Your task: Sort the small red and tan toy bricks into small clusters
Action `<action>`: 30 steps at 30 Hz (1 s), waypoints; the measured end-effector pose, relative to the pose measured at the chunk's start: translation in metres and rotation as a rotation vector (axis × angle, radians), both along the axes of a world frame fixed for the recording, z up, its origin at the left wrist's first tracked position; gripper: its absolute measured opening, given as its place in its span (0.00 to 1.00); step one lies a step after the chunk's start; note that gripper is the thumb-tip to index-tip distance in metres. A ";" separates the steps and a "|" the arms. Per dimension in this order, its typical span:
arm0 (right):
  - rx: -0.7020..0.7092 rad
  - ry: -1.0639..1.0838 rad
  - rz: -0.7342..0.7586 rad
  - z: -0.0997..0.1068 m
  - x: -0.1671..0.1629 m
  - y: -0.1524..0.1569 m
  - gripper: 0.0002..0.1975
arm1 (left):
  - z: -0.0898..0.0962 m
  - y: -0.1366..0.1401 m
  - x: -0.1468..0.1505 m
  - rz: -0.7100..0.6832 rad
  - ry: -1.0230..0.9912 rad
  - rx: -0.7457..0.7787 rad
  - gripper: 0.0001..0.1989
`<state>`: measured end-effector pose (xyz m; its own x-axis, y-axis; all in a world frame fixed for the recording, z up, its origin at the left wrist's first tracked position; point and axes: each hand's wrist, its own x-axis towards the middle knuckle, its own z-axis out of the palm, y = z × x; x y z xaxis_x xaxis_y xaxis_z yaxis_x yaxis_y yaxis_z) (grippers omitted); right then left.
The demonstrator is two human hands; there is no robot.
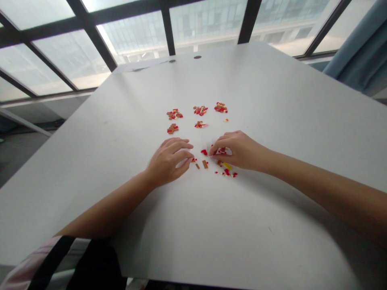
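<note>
My left hand rests at the near side of the table, its thumb and index fingertips pinched together at a small red and brown toy brick piece. Opposite it, my right hand hovers low over loose bricks, thumb and index finger brought together; whatever lies between them is too small to make out. Between the hands are a red brick cluster and brown bricks. Beneath and in front of my right hand lie a yellow brick and several red and white bits, partly covered by the fingers.
Beyond the hands, small piles of red, brown and cream bricks sit in rows: a left pile, a middle pile, a right pile and nearer ones. The white table reaches toward windows; a blue curtain hangs right.
</note>
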<state>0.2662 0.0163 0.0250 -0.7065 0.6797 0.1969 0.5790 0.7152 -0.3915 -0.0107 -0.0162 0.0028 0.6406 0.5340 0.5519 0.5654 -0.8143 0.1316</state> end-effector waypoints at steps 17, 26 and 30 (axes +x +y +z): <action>0.095 0.115 -0.049 -0.010 -0.013 -0.002 0.07 | -0.003 0.002 0.000 -0.020 -0.019 0.084 0.06; 0.087 0.148 -0.420 -0.002 0.041 0.054 0.05 | -0.003 0.002 0.001 -0.045 -0.053 0.094 0.05; 0.031 0.169 -0.557 -0.011 0.052 0.077 0.04 | -0.004 0.003 0.001 -0.053 -0.062 0.095 0.05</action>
<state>0.3185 0.0936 0.0137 -0.2015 0.9319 0.3015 0.8025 0.3335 -0.4947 -0.0098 -0.0135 -0.0011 0.6297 0.4435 0.6378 0.5145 -0.8533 0.0853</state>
